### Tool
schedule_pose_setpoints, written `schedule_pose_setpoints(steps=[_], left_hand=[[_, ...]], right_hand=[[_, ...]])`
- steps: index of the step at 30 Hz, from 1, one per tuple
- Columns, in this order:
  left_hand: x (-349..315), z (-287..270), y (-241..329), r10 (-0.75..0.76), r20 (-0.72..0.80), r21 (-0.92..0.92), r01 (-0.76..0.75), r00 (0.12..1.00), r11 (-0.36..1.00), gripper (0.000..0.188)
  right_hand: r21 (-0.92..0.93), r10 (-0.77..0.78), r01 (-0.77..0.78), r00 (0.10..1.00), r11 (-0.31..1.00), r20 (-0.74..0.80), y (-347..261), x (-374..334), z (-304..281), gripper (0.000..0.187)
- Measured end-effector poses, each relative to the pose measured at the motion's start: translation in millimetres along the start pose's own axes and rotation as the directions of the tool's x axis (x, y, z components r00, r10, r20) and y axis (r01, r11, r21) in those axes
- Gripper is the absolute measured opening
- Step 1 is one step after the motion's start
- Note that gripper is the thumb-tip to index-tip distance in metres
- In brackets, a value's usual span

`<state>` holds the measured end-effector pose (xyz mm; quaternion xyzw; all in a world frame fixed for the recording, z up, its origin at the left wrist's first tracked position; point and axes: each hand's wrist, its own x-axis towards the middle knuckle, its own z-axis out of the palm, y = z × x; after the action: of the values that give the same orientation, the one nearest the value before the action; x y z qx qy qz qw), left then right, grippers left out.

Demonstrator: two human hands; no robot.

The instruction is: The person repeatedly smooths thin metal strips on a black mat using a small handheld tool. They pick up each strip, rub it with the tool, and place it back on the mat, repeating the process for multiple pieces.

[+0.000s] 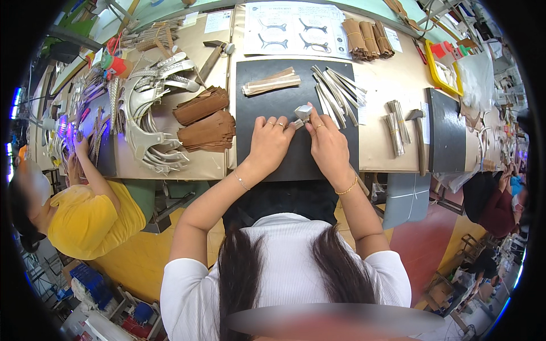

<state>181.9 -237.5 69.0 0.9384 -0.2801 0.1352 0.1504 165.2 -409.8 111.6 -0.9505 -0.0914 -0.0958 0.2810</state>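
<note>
Over a dark grey work mat (284,102), my left hand (269,142) and my right hand (328,146) meet on a small folded silver strip (302,113). Both hands pinch it between fingertips, the left from its lower left, the right from below. Rings sit on fingers of both hands and a thin bracelet on each wrist. A fan of silver strips (336,88) lies on the mat just right of the piece. A stack of tan strips (271,82) lies at the mat's far left.
Brown cut pieces (206,120) and silver shaped pieces (149,113) lie left of the mat. A hammer (211,57) and pattern sheet (296,28) sit beyond. Another hammer (420,139) and silver strips (396,128) lie right. A person in yellow (85,210) works at left.
</note>
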Motion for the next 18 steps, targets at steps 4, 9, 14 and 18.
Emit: schedule_pose_setpoints(steps=[4,9,14,18], left_hand=[[-2,-2,-4,-0.014,-0.021,-0.077,0.012,1.000,0.997,0.016],[-4,-6,-11,-0.102,0.007,-0.240,0.101,0.995,0.965,0.017],[-8,-4,-1,0.049,-0.013,0.087,-0.048,0.999,0.995,0.016],[-8,-9,-7,-0.013,-0.038,-0.105,0.009,0.999,0.994,0.018]], right_hand=[[-0.093,0.078,-0.064,0.984,0.994,0.161,-2,-2,2,0.042],[-0.110,0.045,-0.028,0.987,0.994,0.155,2,1,1,0.043],[-0.015,-0.011,0.011,0.999,1.000,0.035,-5,-5,2,0.041],[-0.106,0.077,-0.058,0.979,0.993,0.188,-7,-5,1,0.041]])
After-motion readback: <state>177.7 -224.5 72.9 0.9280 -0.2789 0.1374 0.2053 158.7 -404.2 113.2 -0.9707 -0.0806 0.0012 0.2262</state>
